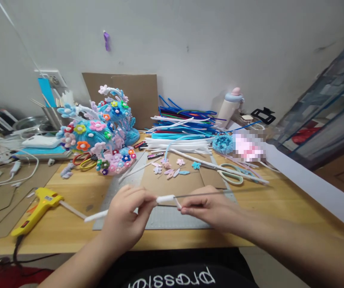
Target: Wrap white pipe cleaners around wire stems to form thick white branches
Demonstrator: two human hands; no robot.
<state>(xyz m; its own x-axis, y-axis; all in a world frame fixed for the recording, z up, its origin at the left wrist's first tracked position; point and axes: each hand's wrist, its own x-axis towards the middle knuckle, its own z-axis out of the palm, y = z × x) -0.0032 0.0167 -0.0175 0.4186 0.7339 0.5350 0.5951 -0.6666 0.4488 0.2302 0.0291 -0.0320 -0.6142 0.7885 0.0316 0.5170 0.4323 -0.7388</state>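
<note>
My left hand (127, 219) pinches a white pipe cleaner (165, 198) whose free end trails left to about the mat's corner. My right hand (210, 207) pinches the other short end of the pipe cleaner and a thin grey wire (204, 194) that runs right toward the scissors. The white fuzz is wound around the wire between my two hands. Both hands hover over a grey cutting mat (172, 218) near the table's front edge.
A yellow glue gun (36, 209) lies at front left. A blue pipe-cleaner flower sculpture (100, 130) stands behind the mat, next to a pile of coloured pipe cleaners (183, 128). Pale green scissors (233, 174), small petal pieces (172, 170) on cardboard, and a white bottle (230, 106) sit at the back right.
</note>
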